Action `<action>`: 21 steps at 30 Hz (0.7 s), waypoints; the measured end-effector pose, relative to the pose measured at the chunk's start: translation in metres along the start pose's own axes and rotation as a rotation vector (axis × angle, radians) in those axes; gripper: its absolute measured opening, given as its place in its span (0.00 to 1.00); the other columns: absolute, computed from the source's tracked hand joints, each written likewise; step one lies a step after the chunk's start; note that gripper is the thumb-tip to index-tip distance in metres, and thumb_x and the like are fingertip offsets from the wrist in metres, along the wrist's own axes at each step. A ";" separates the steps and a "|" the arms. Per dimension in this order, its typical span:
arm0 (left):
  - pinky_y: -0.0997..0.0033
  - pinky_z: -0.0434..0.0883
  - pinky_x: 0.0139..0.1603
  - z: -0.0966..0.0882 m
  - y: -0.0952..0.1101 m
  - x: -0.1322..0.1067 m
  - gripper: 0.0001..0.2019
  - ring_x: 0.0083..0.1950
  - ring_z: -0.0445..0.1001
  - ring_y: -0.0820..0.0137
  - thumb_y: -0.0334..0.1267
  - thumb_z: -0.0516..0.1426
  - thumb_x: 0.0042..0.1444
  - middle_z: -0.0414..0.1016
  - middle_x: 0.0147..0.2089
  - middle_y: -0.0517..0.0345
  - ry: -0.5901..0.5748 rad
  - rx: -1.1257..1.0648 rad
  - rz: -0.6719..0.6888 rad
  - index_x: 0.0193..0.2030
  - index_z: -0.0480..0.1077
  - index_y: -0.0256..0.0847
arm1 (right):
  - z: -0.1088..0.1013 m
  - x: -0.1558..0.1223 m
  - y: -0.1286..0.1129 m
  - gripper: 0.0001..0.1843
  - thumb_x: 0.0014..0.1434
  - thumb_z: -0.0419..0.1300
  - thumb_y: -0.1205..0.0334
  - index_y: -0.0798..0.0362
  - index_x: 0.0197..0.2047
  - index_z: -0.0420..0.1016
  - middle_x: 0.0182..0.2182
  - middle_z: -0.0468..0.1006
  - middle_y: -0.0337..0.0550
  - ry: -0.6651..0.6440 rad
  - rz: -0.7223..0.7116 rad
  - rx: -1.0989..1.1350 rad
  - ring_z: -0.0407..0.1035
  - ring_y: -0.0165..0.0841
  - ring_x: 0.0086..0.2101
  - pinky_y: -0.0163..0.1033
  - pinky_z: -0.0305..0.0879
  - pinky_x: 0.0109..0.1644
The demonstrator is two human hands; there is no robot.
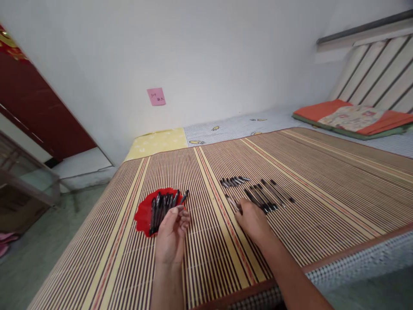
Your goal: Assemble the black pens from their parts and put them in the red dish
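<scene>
My left hand [172,234] rests palm up on a striped bamboo mat [322,181], fingers curled loosely, beside a red plate [142,213] piled with several black pens [161,206]. I see nothing in that palm. My right hand [253,220] lies palm down to the right, its fingertips pinching a thin pen part [232,202] at the edge of a row of several loose black pen barrels [264,196]. A small cluster of pen caps or tips [234,181] lies just beyond that row.
The mat covers a bed with a patterned sheet [226,127] against a white wall bearing a pink sticky note [156,96]. An orange folded cushion [351,117] lies at the headboard, far right. A dark red door and glass cabinet [22,181] stand at left.
</scene>
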State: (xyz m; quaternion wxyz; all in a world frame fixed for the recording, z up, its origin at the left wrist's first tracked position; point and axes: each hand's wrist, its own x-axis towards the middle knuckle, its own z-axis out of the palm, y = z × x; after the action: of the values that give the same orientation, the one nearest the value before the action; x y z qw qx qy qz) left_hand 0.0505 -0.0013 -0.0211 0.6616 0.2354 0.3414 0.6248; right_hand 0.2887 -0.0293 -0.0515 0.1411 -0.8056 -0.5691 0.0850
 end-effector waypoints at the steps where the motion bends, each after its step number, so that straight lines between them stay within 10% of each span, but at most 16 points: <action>1: 0.79 0.71 0.31 0.002 -0.003 -0.001 0.14 0.32 0.73 0.73 0.39 0.69 0.47 0.75 0.32 0.52 -0.021 0.050 -0.010 0.37 0.77 0.31 | -0.002 -0.002 -0.003 0.06 0.58 0.58 0.70 0.57 0.40 0.74 0.36 0.80 0.52 0.020 -0.022 0.051 0.76 0.40 0.38 0.37 0.61 0.38; 11: 0.79 0.72 0.28 0.010 -0.028 -0.006 0.19 0.26 0.72 0.75 0.43 0.74 0.38 0.73 0.25 0.57 -0.183 0.338 -0.178 0.26 0.73 0.31 | -0.004 -0.043 -0.069 0.07 0.58 0.60 0.72 0.53 0.38 0.75 0.34 0.76 0.41 0.046 -0.493 0.663 0.71 0.32 0.34 0.33 0.63 0.37; 18: 0.76 0.79 0.36 0.005 -0.007 0.001 0.01 0.32 0.77 0.74 0.24 0.63 0.55 0.78 0.33 0.52 0.073 0.050 -0.134 0.33 0.77 0.30 | -0.016 -0.013 0.000 0.07 0.61 0.61 0.61 0.57 0.38 0.74 0.35 0.80 0.54 -0.046 -0.039 0.092 0.76 0.43 0.36 0.39 0.59 0.33; 21: 0.77 0.79 0.34 0.007 -0.002 0.001 0.09 0.32 0.78 0.73 0.22 0.55 0.61 0.78 0.33 0.51 0.111 -0.021 -0.128 0.35 0.77 0.29 | -0.013 -0.006 0.019 0.08 0.60 0.62 0.60 0.56 0.37 0.75 0.36 0.82 0.56 -0.183 0.001 -0.036 0.77 0.47 0.38 0.39 0.57 0.33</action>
State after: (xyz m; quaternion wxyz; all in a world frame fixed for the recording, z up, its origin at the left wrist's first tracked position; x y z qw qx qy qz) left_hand 0.0571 0.0007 -0.0185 0.6827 0.1709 0.3855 0.5968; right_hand 0.3077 -0.0430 -0.0459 0.0742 -0.7970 -0.5808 0.1481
